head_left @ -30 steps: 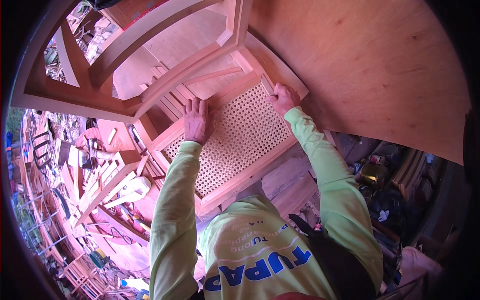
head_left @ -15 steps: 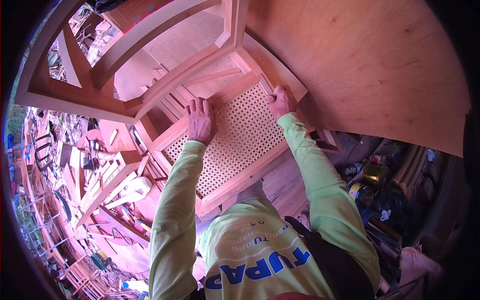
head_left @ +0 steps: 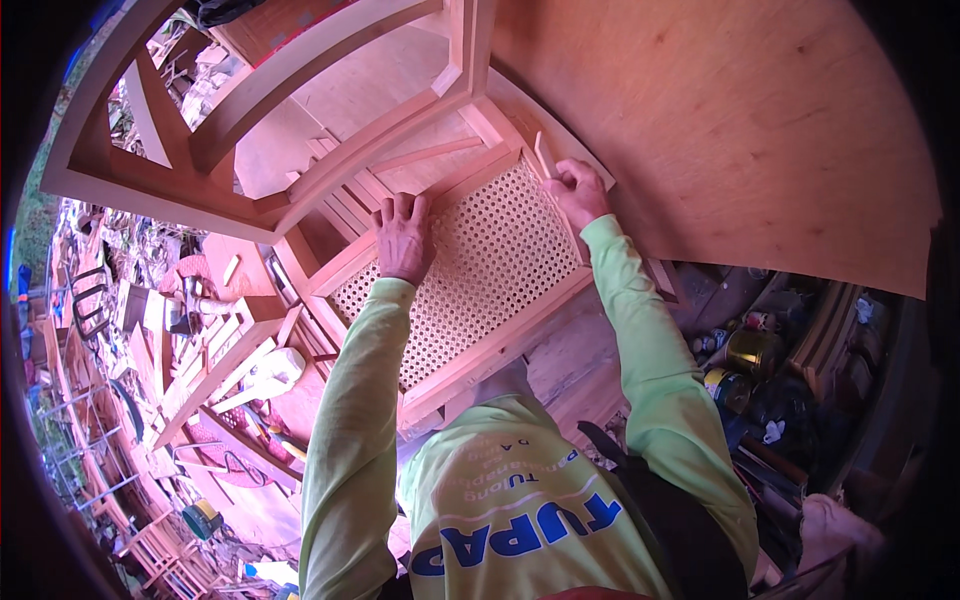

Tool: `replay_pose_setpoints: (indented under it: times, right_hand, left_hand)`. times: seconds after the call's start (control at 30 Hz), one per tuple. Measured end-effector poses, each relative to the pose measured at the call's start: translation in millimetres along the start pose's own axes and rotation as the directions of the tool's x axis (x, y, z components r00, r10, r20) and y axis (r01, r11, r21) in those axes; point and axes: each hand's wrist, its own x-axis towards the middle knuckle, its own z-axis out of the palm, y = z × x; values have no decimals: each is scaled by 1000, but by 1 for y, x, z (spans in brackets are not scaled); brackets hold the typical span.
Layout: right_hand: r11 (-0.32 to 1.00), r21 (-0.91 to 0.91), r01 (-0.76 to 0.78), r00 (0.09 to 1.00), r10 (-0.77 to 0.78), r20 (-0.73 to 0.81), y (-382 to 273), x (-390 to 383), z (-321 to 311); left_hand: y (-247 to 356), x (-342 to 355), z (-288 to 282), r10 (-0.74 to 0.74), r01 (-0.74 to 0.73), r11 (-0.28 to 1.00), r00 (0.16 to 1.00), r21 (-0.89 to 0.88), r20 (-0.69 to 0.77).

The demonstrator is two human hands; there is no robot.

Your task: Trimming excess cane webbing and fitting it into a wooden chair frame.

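A wooden chair frame lies in front of me, with a seat panel of woven cane webbing set in a wooden seat frame. My left hand rests at the panel's far edge, its fingers curled over the seat frame's rail. At the far right corner of the panel, my right hand pinches a thin wooden strip that sticks up past the fingers. The strip's lower end is hidden by the hand.
A large plywood sheet fills the far right. Cans, a black bag and boards lie at the right below it. On the left are wooden pieces, a hammer and a white bottle.
My right hand has moved slightly right and away from the panel's corner, and the wooden strip now shows raised in its fingers. My left hand stays on the rail.
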Motion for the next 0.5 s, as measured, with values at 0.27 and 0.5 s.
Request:
replay_pose_setpoints:
  times: [0.27,0.5]
  right_hand:
    - [873,487,36,996,-69,49,-59,-4,-117]
    - [550,822,-150,981,-23,195,-54,-60,-132]
  left_hand:
    - [13,9,-20,1,-15,990,995,-137,-104]
    - [141,36,-70,332,-318,823,942,-472,-56]
